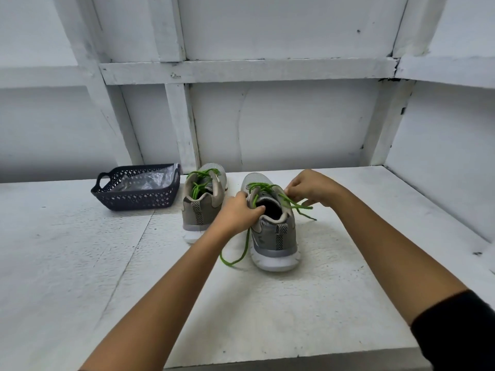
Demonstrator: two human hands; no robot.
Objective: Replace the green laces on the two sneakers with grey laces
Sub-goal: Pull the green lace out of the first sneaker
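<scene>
Left hand grips near sneaker at its collar, right hand pinches green lace; 2nd sneaker, basket beyond.

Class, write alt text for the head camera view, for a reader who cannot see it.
A person's left hand grips the collar of a grey sneaker on a white table while the right hand pinches its loosened green lace. A second sneaker, also green-laced, stands to its left beside a dark basket.
</scene>
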